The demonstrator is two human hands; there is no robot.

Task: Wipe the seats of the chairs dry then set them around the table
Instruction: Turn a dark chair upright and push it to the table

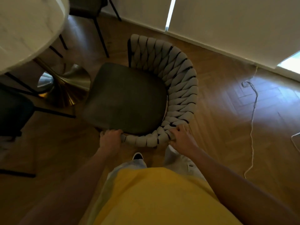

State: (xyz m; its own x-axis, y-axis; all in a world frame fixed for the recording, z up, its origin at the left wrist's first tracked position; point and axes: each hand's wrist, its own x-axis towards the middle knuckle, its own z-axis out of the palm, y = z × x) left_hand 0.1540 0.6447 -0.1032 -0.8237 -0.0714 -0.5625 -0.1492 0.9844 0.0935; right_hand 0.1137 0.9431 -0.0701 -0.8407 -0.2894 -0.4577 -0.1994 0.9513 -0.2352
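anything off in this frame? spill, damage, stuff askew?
No spill or damage visible. The chair stands angled off from the table, gripped at its woven backrest by the left hand and right hand. One oddity: a loose cord trails across the floor right of it.

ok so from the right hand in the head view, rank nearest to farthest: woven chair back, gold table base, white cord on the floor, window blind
1. woven chair back: gripped by the right hand.
2. white cord: floor, to the right.
3. gold table base: upper left, under the table.
4. window blind: far wall, top.
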